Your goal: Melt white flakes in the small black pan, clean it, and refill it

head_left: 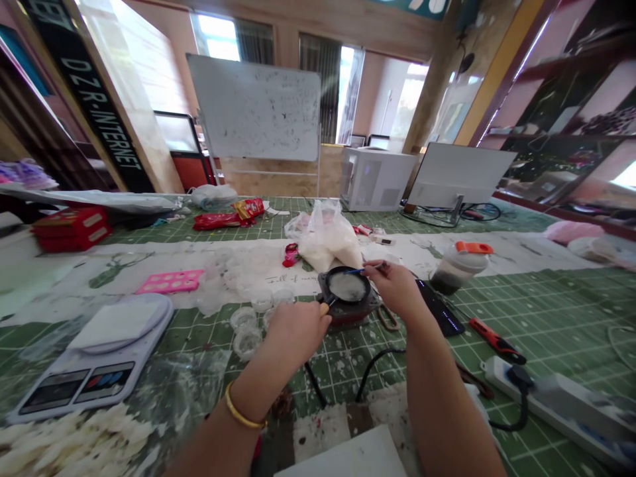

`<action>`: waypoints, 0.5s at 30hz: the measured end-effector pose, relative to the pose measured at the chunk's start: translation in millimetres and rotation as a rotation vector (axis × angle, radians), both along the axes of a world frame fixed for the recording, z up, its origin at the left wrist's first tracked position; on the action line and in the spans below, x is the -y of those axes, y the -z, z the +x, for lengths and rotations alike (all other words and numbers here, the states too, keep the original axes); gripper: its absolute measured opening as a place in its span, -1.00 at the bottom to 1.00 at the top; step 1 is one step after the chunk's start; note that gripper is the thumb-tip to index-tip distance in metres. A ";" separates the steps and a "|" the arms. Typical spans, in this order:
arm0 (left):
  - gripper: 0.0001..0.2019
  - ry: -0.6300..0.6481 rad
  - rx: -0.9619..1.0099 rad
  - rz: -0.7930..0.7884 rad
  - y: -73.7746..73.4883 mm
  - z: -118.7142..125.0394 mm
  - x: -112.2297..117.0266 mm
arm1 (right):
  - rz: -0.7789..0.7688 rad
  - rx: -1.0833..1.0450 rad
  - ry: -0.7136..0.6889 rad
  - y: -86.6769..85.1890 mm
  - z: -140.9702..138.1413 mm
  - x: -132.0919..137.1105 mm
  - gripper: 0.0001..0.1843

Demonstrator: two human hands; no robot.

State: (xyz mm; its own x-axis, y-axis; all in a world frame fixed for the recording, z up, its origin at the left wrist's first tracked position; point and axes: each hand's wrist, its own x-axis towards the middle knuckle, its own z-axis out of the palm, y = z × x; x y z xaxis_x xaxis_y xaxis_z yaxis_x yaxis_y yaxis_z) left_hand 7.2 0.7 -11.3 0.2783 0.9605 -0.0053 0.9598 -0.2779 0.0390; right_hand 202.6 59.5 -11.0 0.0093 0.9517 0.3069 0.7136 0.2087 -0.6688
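Note:
My left hand [298, 329] is closed around the handle of a small black frying pan [368, 291]. The pan sits on a small dark hot plate [348, 318], and a whitish, cloudy material [348, 287] lies in it. Over the pan's right rim, my right hand [395, 286] pinches a thin blue stick-like tool [354, 270] whose tip points into the pan. Just behind the pan stands a plastic bag of white material [328, 242]. Several clear plastic cups [247, 341] stand left of my left hand.
On the left are a kitchen scale [99, 351], a pink mould [170, 281] and pale flakes [74, 440]. To the right lie a black phone [442, 311], a red-black utility knife [497, 340], an orange-lidded shaker bottle [460, 265] and a power strip [551, 397]. Cables run in front of the hot plate.

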 end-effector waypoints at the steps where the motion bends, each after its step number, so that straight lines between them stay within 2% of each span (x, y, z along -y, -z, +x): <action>1: -0.63 -0.002 -0.001 0.000 -0.3 0.0 0.1 | -0.014 -0.017 -0.043 0.0 -0.6 0.0 -0.70; 3: -0.63 -0.003 -0.002 0.003 -0.7 0.1 0.3 | -0.005 -0.032 -0.068 0.3 -0.9 -0.3 -0.70; 7: -0.64 -0.006 0.004 0.005 0.2 0.2 0.5 | 0.038 0.003 0.043 0.4 -0.7 -0.1 -0.71; 9: -0.64 -0.006 0.011 0.004 0.7 0.1 0.4 | -0.007 -0.004 -0.005 -1.1 -2.9 2.9 -0.71; 13: -0.65 -0.006 0.009 0.001 -0.7 0.1 1.3 | -0.085 -0.087 -0.194 -7.6 -5.1 11.5 -0.72; 15: -0.65 -0.004 0.005 0.003 -2.1 0.4 1.9 | -0.076 -0.041 -0.135 -10.1 -1.2 12.2 -0.70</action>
State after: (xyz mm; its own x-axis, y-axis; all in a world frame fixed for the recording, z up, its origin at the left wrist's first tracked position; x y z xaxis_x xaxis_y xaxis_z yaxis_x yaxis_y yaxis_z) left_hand 7.7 -1.3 -9.2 0.2741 0.9617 -0.0006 0.9608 -0.2738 0.0431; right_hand 201.4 47.4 -1.0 -0.1090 0.9655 0.2363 0.6540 0.2487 -0.7145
